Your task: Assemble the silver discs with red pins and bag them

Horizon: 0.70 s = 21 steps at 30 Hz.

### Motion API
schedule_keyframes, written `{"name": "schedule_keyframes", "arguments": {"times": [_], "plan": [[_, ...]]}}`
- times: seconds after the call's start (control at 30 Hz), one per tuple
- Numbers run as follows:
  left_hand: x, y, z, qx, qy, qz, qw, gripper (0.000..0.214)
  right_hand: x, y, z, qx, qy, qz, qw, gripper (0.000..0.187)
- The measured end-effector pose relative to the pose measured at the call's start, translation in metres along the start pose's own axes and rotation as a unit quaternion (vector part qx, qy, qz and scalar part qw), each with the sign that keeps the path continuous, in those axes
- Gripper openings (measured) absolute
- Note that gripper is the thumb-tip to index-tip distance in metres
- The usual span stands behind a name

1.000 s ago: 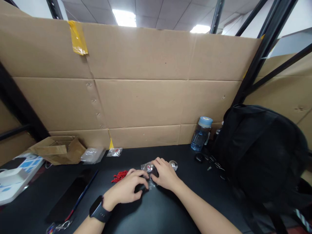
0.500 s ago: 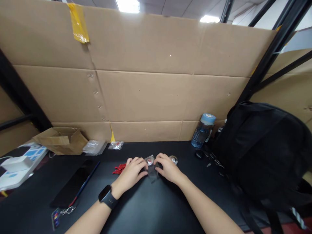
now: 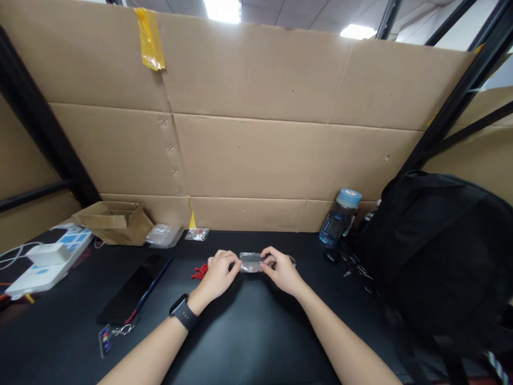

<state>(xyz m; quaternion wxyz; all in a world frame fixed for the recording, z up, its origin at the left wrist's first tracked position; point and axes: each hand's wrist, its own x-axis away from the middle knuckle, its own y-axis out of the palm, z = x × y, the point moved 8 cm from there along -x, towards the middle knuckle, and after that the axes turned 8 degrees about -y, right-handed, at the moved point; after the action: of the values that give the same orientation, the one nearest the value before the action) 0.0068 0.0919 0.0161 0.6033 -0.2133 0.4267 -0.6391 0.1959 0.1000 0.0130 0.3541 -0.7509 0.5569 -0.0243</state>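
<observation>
Shifted crosswise, the clear rectangular plastic bag (image 3: 251,262) sits pinched between left hand (image 3: 219,271) and right hand (image 3: 280,272) — uneven pulling could tear it.

A tan cardboard wall (image 3: 248,152) stands behind the black surface (image 3: 248,337), yellow tape (image 3: 151,40) stuck at its upper left. On the left, a white plug block (image 3: 50,255) sits on a white-and-blue power strip (image 3: 24,283), near an open brown paper bag (image 3: 122,234). A dark phone (image 3: 130,294) lies nearer, a keyring charm (image 3: 105,341) at its near end. On the right, a blue-lidded bottle (image 3: 337,218) stands near keys (image 3: 356,266) and a bulky black backpack (image 3: 449,256).
</observation>
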Motion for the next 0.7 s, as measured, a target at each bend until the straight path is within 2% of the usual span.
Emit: {"name": "schedule_keyframes", "arguments": {"times": [0.1, 0.17, 0.23, 0.43, 0.5, 0.63, 0.7], "plan": [[0.004, 0.001, 0.008, -0.065, 0.014, 0.023, 0.998, 0.028, 0.002, 0.005, 0.007, -0.002, 0.019, 0.005, 1.0, 0.04], [0.007, 0.002, 0.015, -0.108, 0.032, 0.035, 0.993, 0.026, 0.003, 0.008, 0.009, 0.024, 0.018, 0.005, 1.0, 0.047], [0.009, 0.003, 0.022, -0.141, 0.042, 0.046, 0.988, 0.023, 0.002, 0.009, 0.007, 0.069, 0.0, 0.002, 0.998, 0.047], [0.009, 0.004, 0.028, -0.176, 0.039, 0.069, 0.981, 0.009, 0.001, 0.011, -0.007, 0.215, -0.072, 0.003, 0.974, 0.028], [0.01, 0.004, 0.029, -0.166, 0.05, 0.064, 0.983, 0.017, 0.002, 0.012, -0.007, 0.246, -0.069, -0.01, 0.967, 0.032], [0.012, 0.01, 0.034, -0.128, 0.094, 0.014, 0.987, 0.029, 0.004, 0.019, -0.003, 0.263, -0.057, -0.068, 0.961, 0.051], [0.013, 0.013, 0.032, -0.111, 0.088, -0.002, 0.99, 0.027, 0.004, 0.02, -0.002, 0.255, -0.054, -0.084, 0.962, 0.047]]}}
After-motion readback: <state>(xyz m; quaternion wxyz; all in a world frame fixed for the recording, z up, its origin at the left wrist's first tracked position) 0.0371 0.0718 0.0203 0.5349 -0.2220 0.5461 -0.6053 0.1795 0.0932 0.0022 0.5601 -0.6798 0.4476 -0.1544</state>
